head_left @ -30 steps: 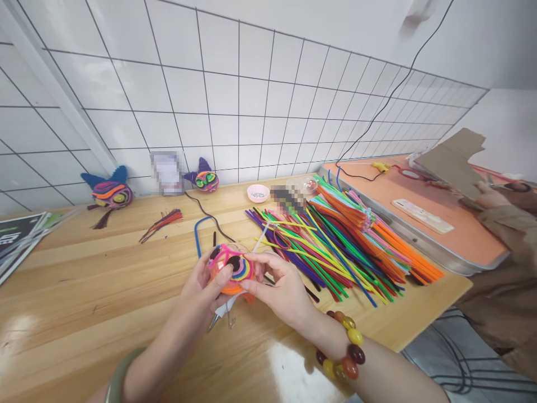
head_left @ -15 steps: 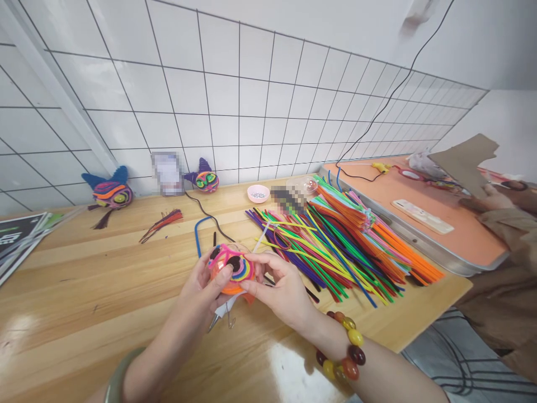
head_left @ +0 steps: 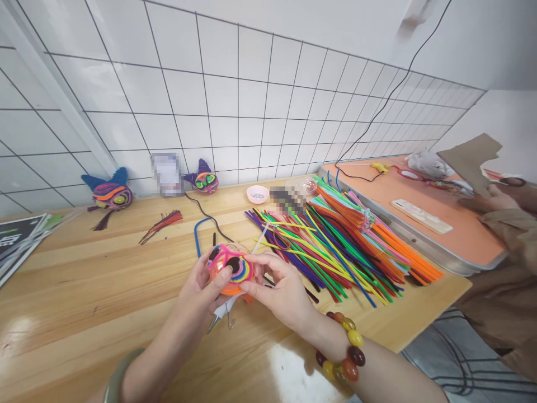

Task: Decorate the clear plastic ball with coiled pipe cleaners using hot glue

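Ball (head_left: 240, 274) is up in both hands, above the near part of the wooden surface (head_left: 104, 291). It's a clear shell, partly covered in fuzzy stems: pink on top, black oval in front, blue/yellow/pink arcs beside that, orange underneath.

Left hand (head_left: 205, 282): fingers curled round the left side, thumb pressed on the front at the black oval. Right hand (head_left: 279, 282): thumb and index pinching the right edge; can't tell if a loose stem is in that pinch too.

White tool (head_left: 225, 307) with a metal tip sits below the ball, mostly hidden. Blue stem (head_left: 197, 235), bent, lies just beyond the left hand. Big multicolour stem pile (head_left: 335, 252) right of the right hand. Pink bowl (head_left: 258, 200) behind, small silvery bits inside. Two eared figures near the wall: left one (head_left: 112, 193), smaller one (head_left: 206, 181). Far right, a co-worker's hand (head_left: 501, 198) on cardboard (head_left: 470, 159).
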The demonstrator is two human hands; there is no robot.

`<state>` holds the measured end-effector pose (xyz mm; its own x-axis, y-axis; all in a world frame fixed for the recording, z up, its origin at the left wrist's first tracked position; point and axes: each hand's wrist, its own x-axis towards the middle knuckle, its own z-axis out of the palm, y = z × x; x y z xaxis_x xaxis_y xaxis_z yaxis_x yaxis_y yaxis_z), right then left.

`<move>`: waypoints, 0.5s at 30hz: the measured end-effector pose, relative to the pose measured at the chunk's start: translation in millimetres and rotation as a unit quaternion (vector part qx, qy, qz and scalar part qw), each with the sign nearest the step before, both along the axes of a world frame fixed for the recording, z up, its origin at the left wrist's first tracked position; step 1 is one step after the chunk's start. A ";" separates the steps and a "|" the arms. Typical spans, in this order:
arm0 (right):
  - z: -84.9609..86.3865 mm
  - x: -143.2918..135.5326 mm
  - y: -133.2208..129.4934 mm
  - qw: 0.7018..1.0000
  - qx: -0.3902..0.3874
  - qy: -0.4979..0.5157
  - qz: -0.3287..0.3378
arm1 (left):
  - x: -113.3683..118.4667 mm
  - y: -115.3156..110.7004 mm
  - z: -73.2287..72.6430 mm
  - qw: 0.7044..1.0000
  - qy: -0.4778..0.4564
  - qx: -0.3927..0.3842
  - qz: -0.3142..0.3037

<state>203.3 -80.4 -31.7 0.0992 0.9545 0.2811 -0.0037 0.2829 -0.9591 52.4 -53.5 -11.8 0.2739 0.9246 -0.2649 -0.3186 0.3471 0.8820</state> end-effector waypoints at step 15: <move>3.2 -1.6 -1.7 1.000 -0.015 0.001 -0.008 | -3.9 0.3 2.2 0.999 -0.030 -0.004 -0.045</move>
